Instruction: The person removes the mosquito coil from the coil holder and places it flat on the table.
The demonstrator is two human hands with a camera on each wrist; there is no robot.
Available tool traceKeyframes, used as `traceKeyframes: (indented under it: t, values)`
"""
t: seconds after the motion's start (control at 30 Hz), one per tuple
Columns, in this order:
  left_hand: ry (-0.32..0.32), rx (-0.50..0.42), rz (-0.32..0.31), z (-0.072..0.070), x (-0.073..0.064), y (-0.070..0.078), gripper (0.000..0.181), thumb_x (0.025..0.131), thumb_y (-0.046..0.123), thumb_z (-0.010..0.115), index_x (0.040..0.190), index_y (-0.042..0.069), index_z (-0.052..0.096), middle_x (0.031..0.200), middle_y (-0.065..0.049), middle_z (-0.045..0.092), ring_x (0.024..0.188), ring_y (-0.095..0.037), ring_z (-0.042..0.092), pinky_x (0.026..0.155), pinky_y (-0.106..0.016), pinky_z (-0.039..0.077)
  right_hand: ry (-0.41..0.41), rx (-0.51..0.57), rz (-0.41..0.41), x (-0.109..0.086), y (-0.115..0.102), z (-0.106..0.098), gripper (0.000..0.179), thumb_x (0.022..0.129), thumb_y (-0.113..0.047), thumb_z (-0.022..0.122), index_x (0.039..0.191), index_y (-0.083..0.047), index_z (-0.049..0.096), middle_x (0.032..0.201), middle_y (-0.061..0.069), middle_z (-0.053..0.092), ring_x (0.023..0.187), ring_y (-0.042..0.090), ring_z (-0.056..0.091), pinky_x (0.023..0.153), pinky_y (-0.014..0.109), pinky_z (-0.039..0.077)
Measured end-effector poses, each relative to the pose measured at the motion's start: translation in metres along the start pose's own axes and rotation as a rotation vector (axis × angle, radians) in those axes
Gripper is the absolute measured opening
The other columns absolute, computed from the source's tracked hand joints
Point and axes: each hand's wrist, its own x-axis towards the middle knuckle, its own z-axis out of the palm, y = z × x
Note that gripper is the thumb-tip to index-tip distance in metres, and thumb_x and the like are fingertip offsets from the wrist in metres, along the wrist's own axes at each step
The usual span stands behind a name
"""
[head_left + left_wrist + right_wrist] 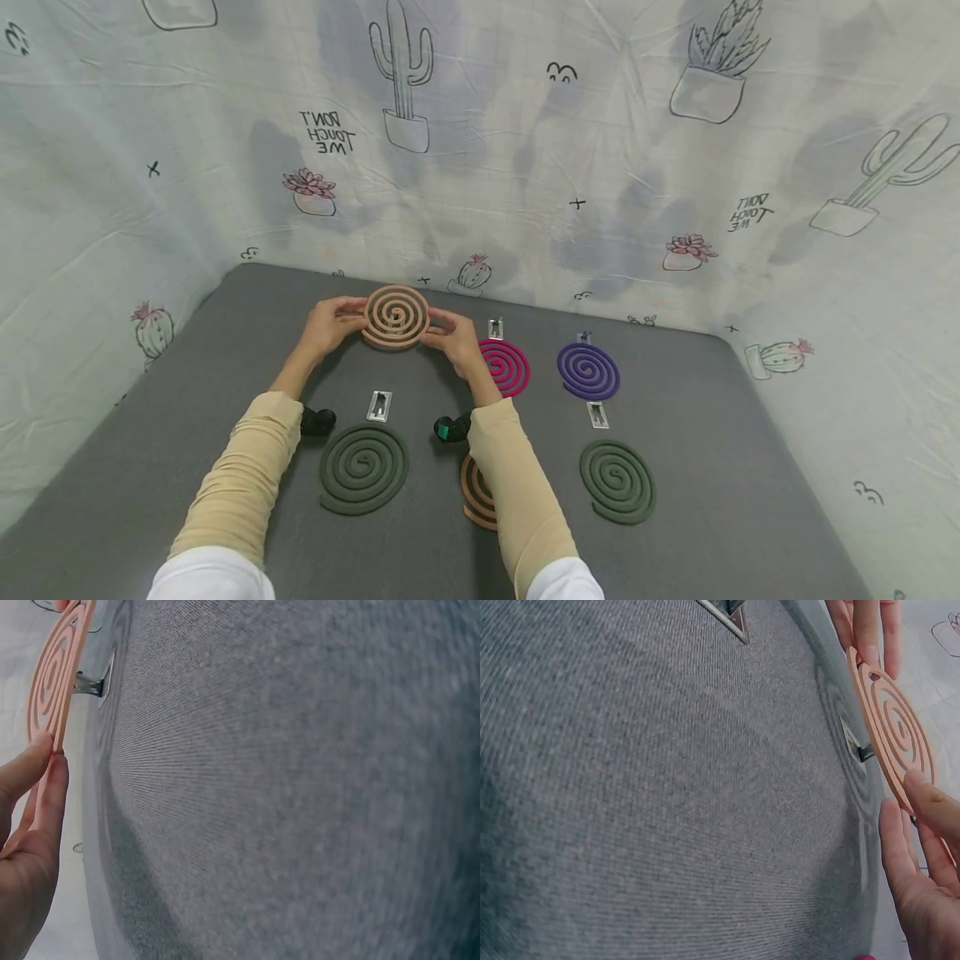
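A peach-coloured mosquito coil is raised over the far part of the grey table, its flat face tilted toward the head camera. My left hand pinches its left edge between thumb and fingers, and my right hand pinches the opposite edge. From the left wrist, the coil appears almost edge-on, standing off the cloth. Behind it is a small metal stand with an upright tab. In the right wrist view the same stand shows past the coil's rim.
Right of my hands lie a magenta coil and a purple coil. Nearer are green coils on the left and right, plus a brown coil partly under my right forearm. Metal stands lie among them. A printed curtain surrounds the table.
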Motion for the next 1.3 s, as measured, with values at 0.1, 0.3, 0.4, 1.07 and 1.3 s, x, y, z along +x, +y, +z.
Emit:
traceKeyframes:
  t: [0.1, 0.3, 0.4, 1.07, 1.3]
  values:
    - [-0.022, -0.012, 0.000, -0.001, -0.001, -0.001, 0.043, 0.089, -0.001, 0.065, 0.128, -0.012, 0.052, 0.124, -0.031, 0.055, 0.111, -0.042, 0.058, 0.084, -0.027, 0.055, 0.024, 0.011, -0.013, -0.001, -0.001, 0.000, 0.052, 0.081, 0.013, 0.068, 0.130, 0.003, 0.056, 0.136, 0.017, 0.053, 0.110, 0.032, 0.061, 0.085, 0.033, 0.056]
    - [-0.102, -0.040, -0.005, -0.008, -0.005, 0.000, 0.049, 0.091, 0.006, 0.066, 0.134, -0.007, 0.049, 0.125, -0.029, 0.054, 0.114, -0.041, 0.055, 0.087, -0.031, 0.054, 0.034, 0.034, -0.037, -0.004, -0.004, 0.000, 0.052, 0.081, 0.011, 0.069, 0.130, 0.001, 0.057, 0.133, 0.017, 0.054, 0.105, 0.031, 0.062, 0.088, 0.040, 0.054]
    - [-0.132, -0.065, -0.005, -0.012, -0.008, 0.000, 0.051, 0.092, 0.009, 0.066, 0.136, -0.006, 0.047, 0.127, -0.028, 0.053, 0.115, -0.041, 0.054, 0.089, -0.037, 0.053, -0.001, 0.041, -0.058, -0.006, -0.005, 0.000, 0.054, 0.081, 0.009, 0.069, 0.133, 0.000, 0.055, 0.134, 0.017, 0.053, 0.109, 0.033, 0.060, 0.090, 0.039, 0.054]
    - [-0.214, -0.197, -0.024, -0.015, -0.016, -0.008, 0.052, 0.089, 0.010, 0.069, 0.132, -0.010, 0.049, 0.128, -0.031, 0.053, 0.089, 0.003, 0.061, 0.082, -0.023, 0.055, -0.142, 0.082, -0.005, -0.016, 0.003, -0.008, 0.067, 0.084, 0.008, 0.068, 0.144, -0.007, 0.043, 0.139, 0.018, 0.048, 0.111, 0.031, 0.061, 0.089, 0.035, 0.054]
    - [-0.266, -0.262, -0.051, -0.002, -0.012, -0.008, 0.054, 0.090, 0.009, 0.068, 0.134, -0.010, 0.044, 0.130, -0.031, 0.049, 0.094, 0.000, 0.060, 0.086, -0.025, 0.054, -0.141, 0.097, 0.026, -0.022, 0.003, -0.020, 0.067, 0.085, 0.009, 0.067, 0.145, -0.007, 0.042, 0.140, 0.018, 0.049, 0.116, 0.032, 0.058, 0.092, 0.040, 0.052]
